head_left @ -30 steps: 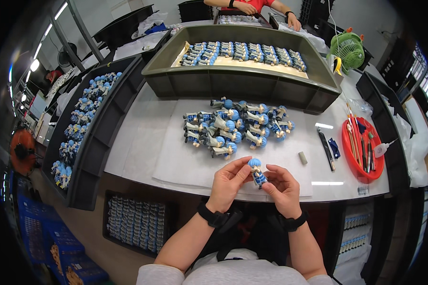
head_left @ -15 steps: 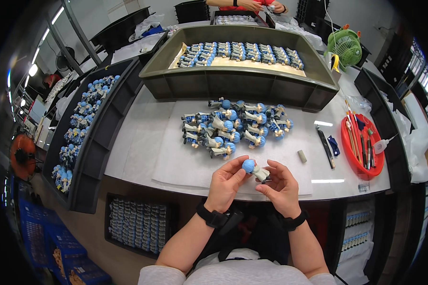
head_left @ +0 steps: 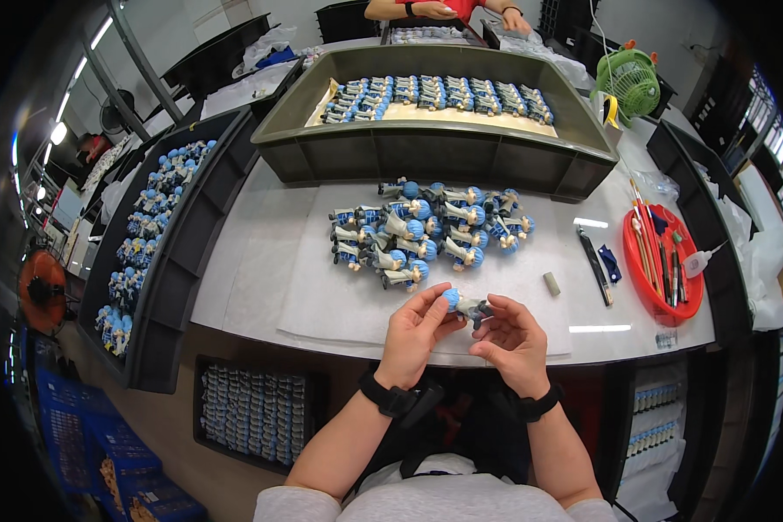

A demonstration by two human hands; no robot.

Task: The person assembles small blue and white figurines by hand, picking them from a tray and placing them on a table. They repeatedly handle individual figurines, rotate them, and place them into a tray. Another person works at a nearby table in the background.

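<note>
Between both hands I hold a small figurine (head_left: 463, 304) with a blue head and a grey body, lying sideways above the near edge of the white table (head_left: 261, 261). My left hand (head_left: 416, 332) pinches its blue head. My right hand (head_left: 511, 341) grips its body and legs. Just beyond my hands lies a pile of several similar blue-headed figurines (head_left: 426, 230) on a white mat.
A big olive tray (head_left: 435, 148) with rows of figurines stands at the back. A dark bin (head_left: 170, 261) with more figurines runs along the left. A red dish of brushes and tools (head_left: 661, 261), a black tool (head_left: 595, 265) and a green fan (head_left: 631, 83) are to the right. Another person's hands show at the top.
The figurine has been turned from upright to sideways, its blue head now toward my left hand. Both hands have sunk a little toward the table's near edge.
</note>
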